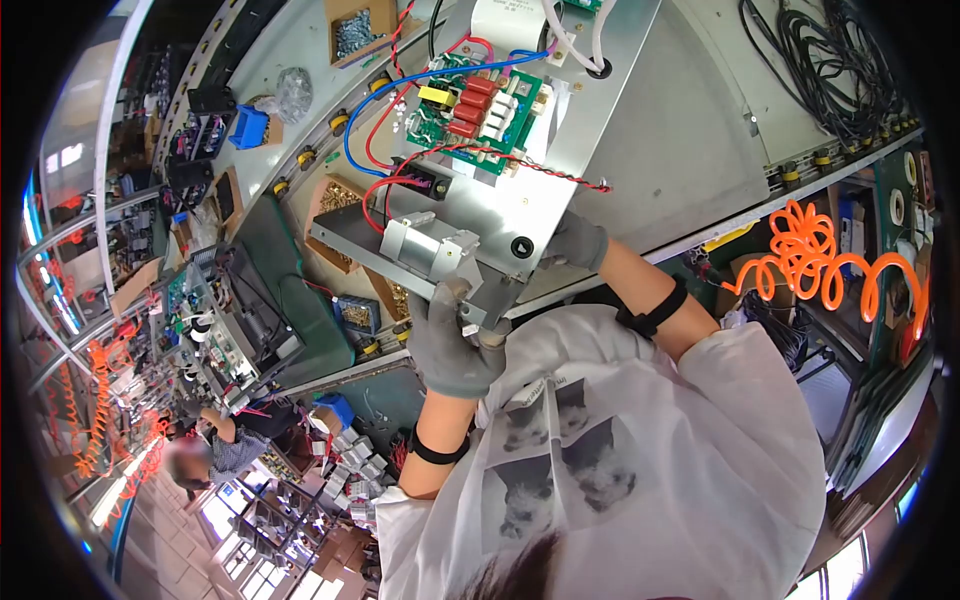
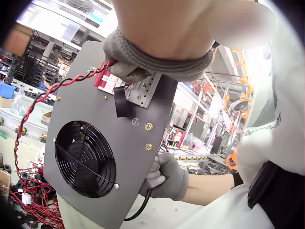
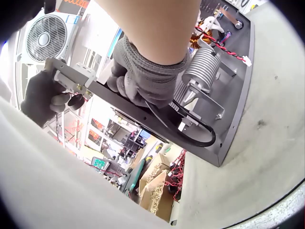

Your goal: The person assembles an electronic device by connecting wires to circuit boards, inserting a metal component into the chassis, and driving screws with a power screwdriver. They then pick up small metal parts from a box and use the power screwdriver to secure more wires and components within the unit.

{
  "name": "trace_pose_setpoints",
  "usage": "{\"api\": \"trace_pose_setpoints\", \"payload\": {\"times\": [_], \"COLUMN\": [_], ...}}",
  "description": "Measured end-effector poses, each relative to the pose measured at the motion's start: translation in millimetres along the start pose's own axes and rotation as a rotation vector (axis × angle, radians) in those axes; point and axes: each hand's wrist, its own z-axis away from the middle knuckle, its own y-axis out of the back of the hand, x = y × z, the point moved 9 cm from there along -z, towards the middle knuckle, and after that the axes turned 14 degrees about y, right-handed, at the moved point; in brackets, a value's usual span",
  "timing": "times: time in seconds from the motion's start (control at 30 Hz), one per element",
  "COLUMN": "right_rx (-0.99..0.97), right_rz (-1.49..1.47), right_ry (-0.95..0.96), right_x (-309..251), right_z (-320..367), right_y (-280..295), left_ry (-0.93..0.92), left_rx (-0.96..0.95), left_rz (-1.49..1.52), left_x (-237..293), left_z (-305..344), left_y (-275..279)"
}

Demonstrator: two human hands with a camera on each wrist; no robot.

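Observation:
A grey metal chassis (image 1: 592, 115) is held tilted over the bench by both gloved hands. My left hand (image 1: 452, 350) grips its near end beside a silver cylindrical part (image 1: 425, 248). In the left wrist view, its fingers curl over the panel edge, near a black ring hanging on a wire. My right hand (image 3: 147, 78) grips the side edge, where a black cable (image 3: 202, 143) loops out beneath the fingers. A green circuit board (image 1: 520, 112) with red components sits inside the chassis. The outer panel bears a black fan grille (image 2: 86, 160). A ribbed metal coil (image 3: 202, 69) shows inside.
Cardboard boxes of small brass parts (image 3: 157, 195) stand by the bench edge. Red and black twisted wires (image 2: 35, 205) lie heaped nearby. Black cables (image 1: 830, 60) are bundled at the far right. An orange coiled hose (image 1: 800, 250) hangs right. Another person (image 1: 215, 450) is at lower left.

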Motion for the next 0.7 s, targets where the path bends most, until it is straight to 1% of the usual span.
{"api": "trace_pose_setpoints", "payload": {"times": [0.03,0.07,0.1,0.13,0.17,0.2,0.23,0.3,0.33,0.37,0.4,0.43,0.5,0.53,0.57,0.6,0.63,0.7], "right_rx": [0.001,0.0,0.001,0.001,0.072,0.142,0.14,0.09,0.09,0.126,0.162,0.162,0.099,0.101,0.121,0.144,0.147,0.075], "right_rz": [-0.002,-0.152,-0.303,-0.303,-0.403,-0.505,-0.507,0.308,0.307,0.234,0.159,0.156,-0.016,-0.019,-0.049,-0.083,-0.088,-0.019], "right_ry": [-0.005,0.208,0.425,0.428,0.408,0.384,0.383,0.649,0.651,0.635,0.616,0.618,0.412,0.411,0.452,0.492,0.491,0.403], "right_x": [14,20,10,16,17,19,17,-30,-34,-35,-33,-33,-13,-11,-15,-15,-13,0], "right_z": [-8,-23,-28,-33,-37,-38,-32,-4,0,1,2,3,0,0,-2,-2,-4,-14], "right_y": [5,9,11,16,20,23,23,10,5,4,4,4,0,-2,-2,-2,1,7], "left_ry": [-0.012,-0.01,-0.014,-0.019,-0.021,0.012,0.048,0.048,0.043,0.04,0.012,-0.018,0.002,0.024,0.024,0.0,-0.025,-0.026], "left_rx": [0.008,0.007,0.009,0.013,0.013,0.006,0.001,-0.001,-0.002,-0.002,0.009,0.02,0.004,-0.01,-0.01,-0.006,-0.002,0.0], "left_rz": [0.006,0.006,-0.022,-0.051,-0.053,-0.043,-0.032,-0.024,-0.013,-0.016,-0.033,-0.05,-0.037,-0.021,-0.022,-0.04,-0.058,-0.053], "left_x": [1,0,0,0,-1,-5,-9,-8,-7,-7,-4,-1,-4,-7,-9,-9,-9,-7], "left_z": [0,0,0,-1,-1,1,2,3,2,1,0,0,3,5,4,5,6,5], "left_y": [0,0,0,0,0,-1,-1,-1,-1,-1,-1,0,-1,-3,-4,-4,-4,-4]}}
